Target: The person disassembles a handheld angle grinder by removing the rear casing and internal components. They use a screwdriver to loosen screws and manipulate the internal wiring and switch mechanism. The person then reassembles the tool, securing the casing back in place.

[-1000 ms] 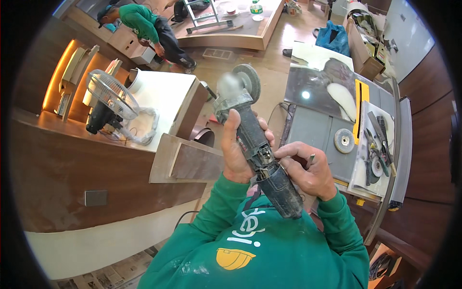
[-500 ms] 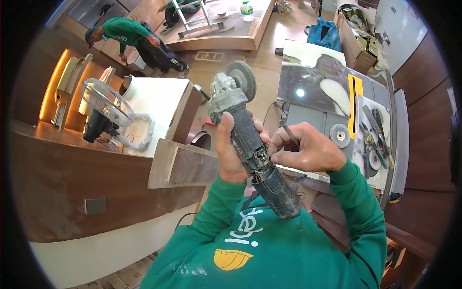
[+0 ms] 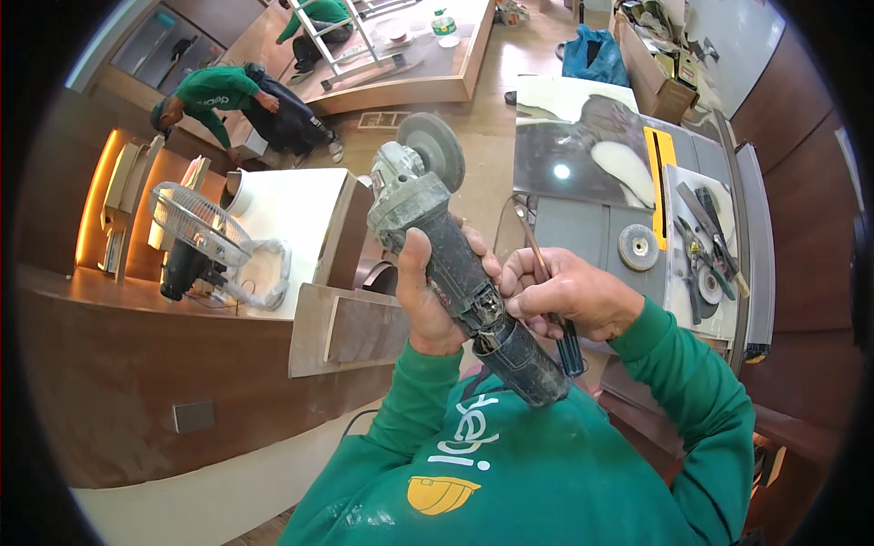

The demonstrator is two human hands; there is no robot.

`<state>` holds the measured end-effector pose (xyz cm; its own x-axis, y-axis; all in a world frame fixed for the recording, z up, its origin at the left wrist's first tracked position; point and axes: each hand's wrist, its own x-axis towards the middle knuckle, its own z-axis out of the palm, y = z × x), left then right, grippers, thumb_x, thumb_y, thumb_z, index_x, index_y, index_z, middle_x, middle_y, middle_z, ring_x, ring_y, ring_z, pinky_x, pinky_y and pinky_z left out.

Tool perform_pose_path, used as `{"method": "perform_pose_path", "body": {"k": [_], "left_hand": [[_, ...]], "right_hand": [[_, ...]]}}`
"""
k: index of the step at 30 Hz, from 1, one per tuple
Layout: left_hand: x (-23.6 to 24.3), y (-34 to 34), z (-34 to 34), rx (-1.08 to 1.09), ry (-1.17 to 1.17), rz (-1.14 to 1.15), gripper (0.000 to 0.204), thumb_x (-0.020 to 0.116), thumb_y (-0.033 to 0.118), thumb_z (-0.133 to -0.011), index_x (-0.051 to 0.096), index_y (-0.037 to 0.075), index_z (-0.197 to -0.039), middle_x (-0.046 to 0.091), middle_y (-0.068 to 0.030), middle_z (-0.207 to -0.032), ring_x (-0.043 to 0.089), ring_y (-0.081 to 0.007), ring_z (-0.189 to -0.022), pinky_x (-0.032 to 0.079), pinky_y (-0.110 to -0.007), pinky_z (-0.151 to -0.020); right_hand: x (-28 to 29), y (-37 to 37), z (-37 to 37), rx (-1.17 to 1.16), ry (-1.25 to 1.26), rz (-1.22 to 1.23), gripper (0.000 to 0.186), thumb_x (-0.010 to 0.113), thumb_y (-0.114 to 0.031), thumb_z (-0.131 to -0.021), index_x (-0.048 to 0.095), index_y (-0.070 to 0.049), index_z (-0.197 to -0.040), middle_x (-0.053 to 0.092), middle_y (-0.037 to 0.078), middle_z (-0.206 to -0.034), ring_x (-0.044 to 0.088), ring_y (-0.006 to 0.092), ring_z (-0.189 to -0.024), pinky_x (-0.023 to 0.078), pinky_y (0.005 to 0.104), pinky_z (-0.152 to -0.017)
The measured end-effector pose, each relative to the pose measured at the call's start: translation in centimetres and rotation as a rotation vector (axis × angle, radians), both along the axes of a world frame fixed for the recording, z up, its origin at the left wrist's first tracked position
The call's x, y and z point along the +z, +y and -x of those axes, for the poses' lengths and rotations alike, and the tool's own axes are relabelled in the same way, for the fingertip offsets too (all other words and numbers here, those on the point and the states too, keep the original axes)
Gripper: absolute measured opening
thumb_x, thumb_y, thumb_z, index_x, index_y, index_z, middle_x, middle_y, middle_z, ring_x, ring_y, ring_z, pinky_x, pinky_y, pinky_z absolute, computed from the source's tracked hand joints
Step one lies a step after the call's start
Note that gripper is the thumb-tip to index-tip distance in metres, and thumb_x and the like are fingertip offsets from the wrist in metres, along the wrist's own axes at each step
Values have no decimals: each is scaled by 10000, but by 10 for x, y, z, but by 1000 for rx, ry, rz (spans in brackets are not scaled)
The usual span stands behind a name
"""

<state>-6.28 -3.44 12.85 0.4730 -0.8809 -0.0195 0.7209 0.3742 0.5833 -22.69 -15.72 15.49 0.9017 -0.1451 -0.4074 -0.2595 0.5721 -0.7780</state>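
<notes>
My left hand is closed round the dark, dusty body of an angle grinder, thumb on the near side and fingers behind. The grinder slants in front of my chest, its grey metal head and disc up and away, its rear end against my sweatshirt. Partway down the body, an uncovered gap shows metal parts inside. My right hand is closed on a slim tool with a dark handle and a thin brownish shank; its exact kind I cannot tell. Its thumb and fingertips are beside the gap.
At right, a work table carries a glossy panel, a loose round disc, and a tray with pliers and other hand tools. A fan stands at left by a white-topped counter. Beyond, a co-worker bends down; a ladder stands farther back.
The slim tool has swung in my right hand, so its dark handle now shows below the hand and its shank above. The right fingertips stay near the grinder's gap.
</notes>
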Motion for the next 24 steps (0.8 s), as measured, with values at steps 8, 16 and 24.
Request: {"method": "perform_pose_path", "body": {"k": [8, 16, 24], "left_hand": [[2, -1, -2, -9, -20, -3, 589, 627, 606, -1042, 562, 59, -1249, 689, -121, -980, 739, -261, -803, 648, -405, -664], [1, 1, -5, -13, 22, -7, 583, 625, 607, -1040, 574, 62, -1239, 694, -123, -981, 744, -263, -794, 644, -396, -671], [-1, 4, -8, -21, -7, 0, 602, 629, 618, -1031, 579, 55, -1239, 696, -125, -985, 746, -270, -799, 641, -387, -672]], "right_hand": [[2, -1, -2, 6, 12, -10, 240, 774, -43, -861, 632, -6, -1050, 642, 33, -835, 640, 98, -619, 454, 227, -458], [7, -4, -8, 34, 44, 85, 228, 784, -78, -839, 698, 12, -1030, 688, 53, -860, 664, 110, -643, 462, 249, -480], [30, -16, -14, 186, 81, 432, 137, 833, -49, -845, 750, 23, -927, 726, 41, -759, 661, 83, -640, 476, 243, -530]]}}
